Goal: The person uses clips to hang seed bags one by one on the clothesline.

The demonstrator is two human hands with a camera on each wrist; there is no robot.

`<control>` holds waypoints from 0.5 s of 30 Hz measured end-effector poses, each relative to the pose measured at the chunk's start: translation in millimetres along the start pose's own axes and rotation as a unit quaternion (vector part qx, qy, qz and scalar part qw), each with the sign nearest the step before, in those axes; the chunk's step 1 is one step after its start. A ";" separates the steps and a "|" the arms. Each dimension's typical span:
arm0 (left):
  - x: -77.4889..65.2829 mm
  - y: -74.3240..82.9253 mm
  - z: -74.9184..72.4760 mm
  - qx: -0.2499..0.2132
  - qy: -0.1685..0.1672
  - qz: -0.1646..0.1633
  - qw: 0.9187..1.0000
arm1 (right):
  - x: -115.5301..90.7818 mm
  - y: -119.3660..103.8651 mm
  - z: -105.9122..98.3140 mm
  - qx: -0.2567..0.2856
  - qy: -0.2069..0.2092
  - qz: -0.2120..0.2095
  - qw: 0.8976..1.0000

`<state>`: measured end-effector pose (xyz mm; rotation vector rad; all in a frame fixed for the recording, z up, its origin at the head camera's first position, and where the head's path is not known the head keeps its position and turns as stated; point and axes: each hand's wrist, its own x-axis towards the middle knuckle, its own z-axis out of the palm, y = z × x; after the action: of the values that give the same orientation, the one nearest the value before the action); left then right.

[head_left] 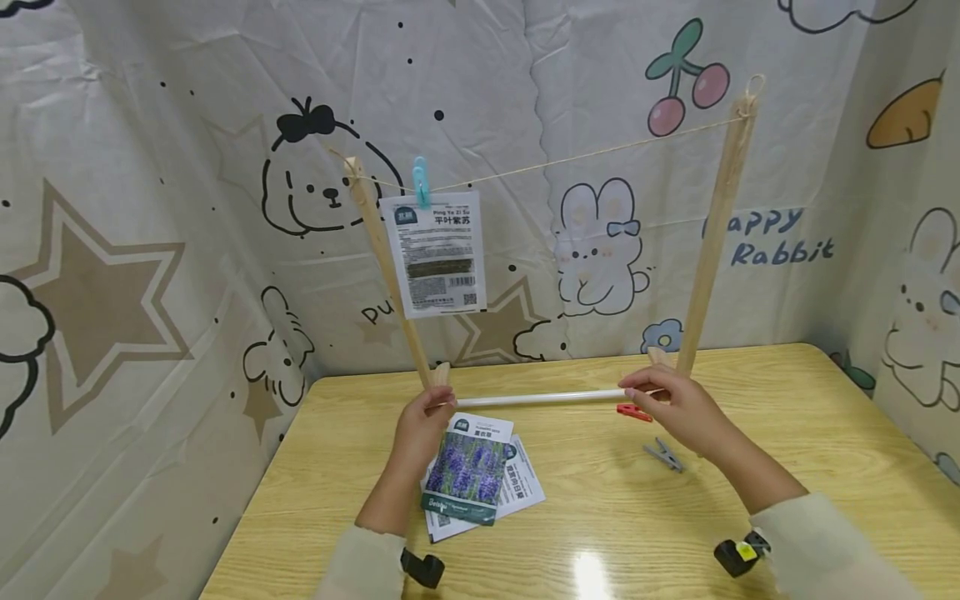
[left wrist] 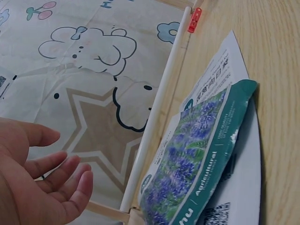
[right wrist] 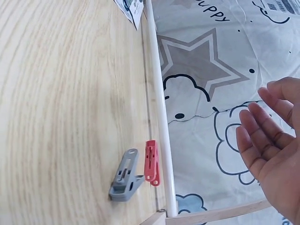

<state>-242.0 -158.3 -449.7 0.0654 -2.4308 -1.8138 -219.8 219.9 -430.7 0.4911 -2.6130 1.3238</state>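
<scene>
My left hand (head_left: 423, 421) is near the foot of the left wooden post (head_left: 390, 275). Its loosely bent fingers hold nothing in the left wrist view. By the foot of the right wooden post (head_left: 716, 242) is my right hand (head_left: 678, 408), also with relaxed fingers and nothing between them in the right wrist view. A white rod (head_left: 540, 398) joins the posts low down; both hands overlap its ends in the head view. String (head_left: 585, 156) runs between the post tops. From it hangs a seed packet (head_left: 438, 250), held by a turquoise clothespin (head_left: 422, 182).
A purple-flower seed packet (head_left: 468, 467) lies on a white packet (head_left: 525, 479) at the table's middle left. On the right lie a red clothespin (head_left: 633, 412) and a grey clothespin (head_left: 664, 455). Behind the wooden table (head_left: 600, 517) hangs a cartoon-printed cloth (head_left: 480, 100).
</scene>
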 end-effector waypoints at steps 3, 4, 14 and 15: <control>-0.6 -2.8 0.3 0.013 0.002 -0.001 1.000 | -2.3 5.8 2.9 -0.004 -0.004 0.010 1.000; -0.7 -4.1 0.4 0.016 0.002 -0.003 1.000 | -3.1 7.6 3.6 -0.004 -0.006 0.012 1.000; -3.2 -17.2 3.7 0.008 -0.023 -0.011 1.000 | -11.1 19.0 8.5 0.009 -0.030 0.032 0.999; -3.4 -18.3 3.7 0.009 -0.025 -0.010 1.000 | -11.7 19.9 8.9 0.011 -0.034 0.038 0.999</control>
<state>-239.5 -159.7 -468.5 0.0463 -2.4909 -1.8230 -216.2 226.2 -454.4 0.4522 -2.7007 1.3829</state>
